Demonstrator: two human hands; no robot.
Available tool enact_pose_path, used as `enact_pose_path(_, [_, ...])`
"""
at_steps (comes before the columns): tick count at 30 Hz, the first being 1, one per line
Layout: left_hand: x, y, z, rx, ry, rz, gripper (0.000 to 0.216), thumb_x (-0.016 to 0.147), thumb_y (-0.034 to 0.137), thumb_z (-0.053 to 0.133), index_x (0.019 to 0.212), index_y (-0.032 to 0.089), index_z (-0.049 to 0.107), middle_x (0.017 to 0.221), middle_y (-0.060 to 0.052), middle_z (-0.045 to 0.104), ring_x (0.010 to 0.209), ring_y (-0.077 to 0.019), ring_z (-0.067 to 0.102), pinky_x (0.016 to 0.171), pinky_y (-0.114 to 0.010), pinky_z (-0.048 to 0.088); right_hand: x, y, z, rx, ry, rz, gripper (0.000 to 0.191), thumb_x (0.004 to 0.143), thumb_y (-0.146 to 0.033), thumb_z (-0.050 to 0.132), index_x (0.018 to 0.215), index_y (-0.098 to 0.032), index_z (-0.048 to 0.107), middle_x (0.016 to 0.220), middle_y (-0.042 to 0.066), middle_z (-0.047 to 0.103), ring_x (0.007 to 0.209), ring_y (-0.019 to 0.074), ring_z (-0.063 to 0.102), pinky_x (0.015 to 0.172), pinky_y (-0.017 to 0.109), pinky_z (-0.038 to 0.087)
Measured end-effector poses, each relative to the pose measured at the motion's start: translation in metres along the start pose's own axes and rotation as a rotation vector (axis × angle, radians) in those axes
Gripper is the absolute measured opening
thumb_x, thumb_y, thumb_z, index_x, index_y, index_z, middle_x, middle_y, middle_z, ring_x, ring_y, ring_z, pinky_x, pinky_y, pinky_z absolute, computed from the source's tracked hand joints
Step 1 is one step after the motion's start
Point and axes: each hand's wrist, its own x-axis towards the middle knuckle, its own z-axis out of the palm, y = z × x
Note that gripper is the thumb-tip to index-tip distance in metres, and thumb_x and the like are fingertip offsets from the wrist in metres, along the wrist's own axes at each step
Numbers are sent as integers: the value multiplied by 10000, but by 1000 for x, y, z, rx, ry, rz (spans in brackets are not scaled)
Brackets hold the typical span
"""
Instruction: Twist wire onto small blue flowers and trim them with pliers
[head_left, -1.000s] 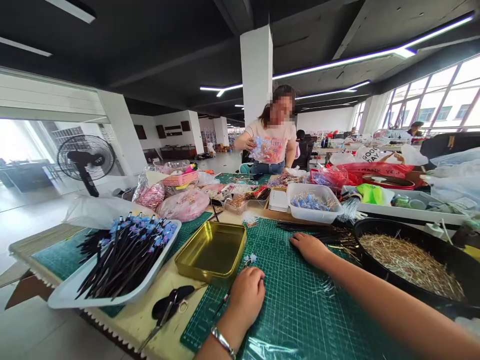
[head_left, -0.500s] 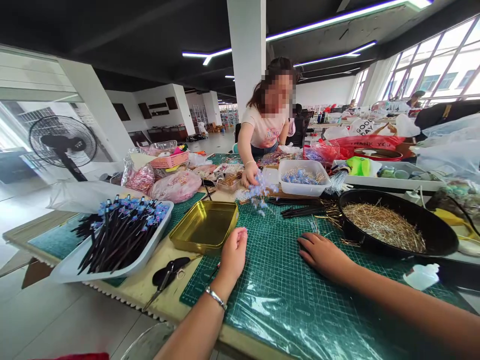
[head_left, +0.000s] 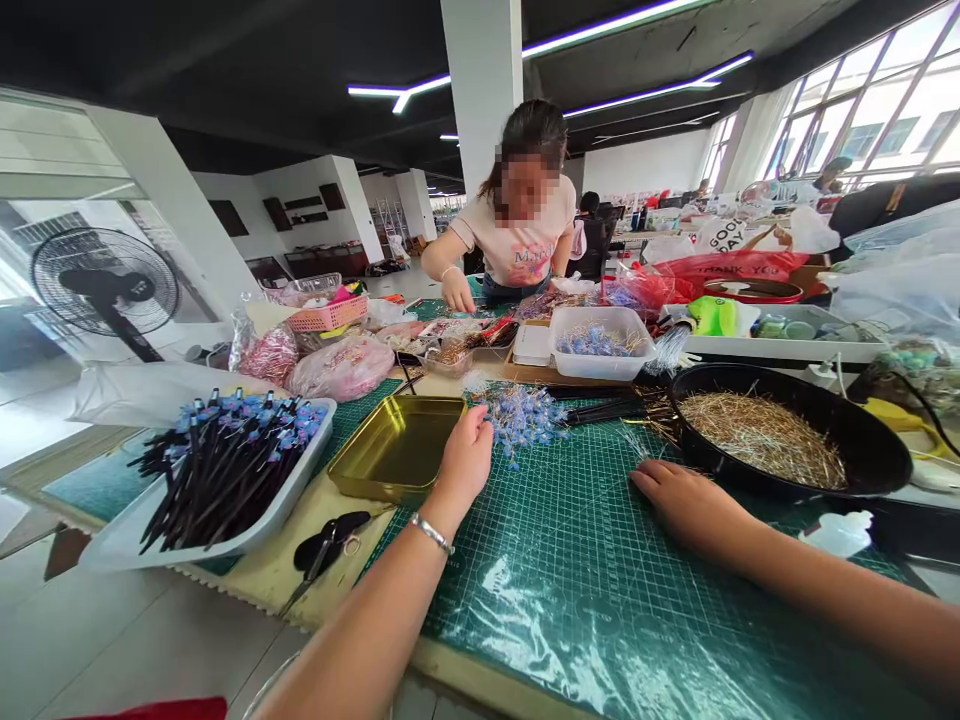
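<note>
Translucent-blue flower sprigs [head_left: 529, 420] landed at twelve o'clock. Left hand [head_left: 465, 455] reaches them, hold unclear; right hand's [head_left: 679, 498] fingers lie unclenched. Lifting would need pinching.

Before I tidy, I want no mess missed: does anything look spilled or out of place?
Thin strands lie loose on the green mat, outside the black pan holding similar ones; a small bottle near the right forearm looks tipped over.

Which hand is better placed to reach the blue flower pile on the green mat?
Probably the left hand: its fingertips are close beside the blue flower pile, though contact is unclear. The right hand is farther off, on the green mat near the black pan.
</note>
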Motion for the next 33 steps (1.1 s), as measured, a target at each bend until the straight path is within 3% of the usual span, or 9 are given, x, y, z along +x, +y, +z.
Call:
enact_pose_path(5, [43,14,27,229,-131,97,394,919,203,536,1308,147,543,1451,-151,476,1377,-272,391,1162,-474,263,1,0,-7,-54,-83,61,164,932,-157,611,1091,-127,635,1087,71,653,995,210,636,870,414,538])
enact_pose_path(9, [59,9,48,405,-225,49,479,903,326,610,1349,182,509,1492,-141,405,1374,-335,366,1113,-602,279,3,3,-11,-59,-133,111,136,940,-215,616,1035,-122,646,1016,63,665,920,193,652,822,389,552])
enact_pose_path(17, [16,12,67,644,-327,26,490,930,289,518,1407,192,465,1536,-199,327,1338,-425,388,1033,-619,361,12,-5,-31,1,-76,115,75,926,-163,610,974,-130,657,1001,62,660,940,202,631,868,414,514])
enact_pose_path(26, [-21,35,68,715,-315,65,496,929,382,504,1396,216,499,1495,-175,421,1276,-382,491,1016,-565,422,76,-32,-30,264,176,69,231,965,-245,578,1173,-149,606,1158,83,631,1036,221,620,907,441,517])
enact_pose_path(30, [-26,42,61,705,-324,113,436,950,408,467,1355,265,544,1430,-125,517,1211,-340,561,1034,-576,414,100,-37,-28,317,230,30,243,956,-267,596,1172,-157,614,1217,93,611,1080,233,604,924,455,509])
enact_pose_path(33, [-31,45,42,722,-307,139,456,964,361,450,1412,278,476,1487,-94,455,1299,-309,490,1081,-508,397,113,-42,-35,322,254,18,217,947,-275,608,1126,-154,632,1228,93,604,1129,249,575,956,478,483])
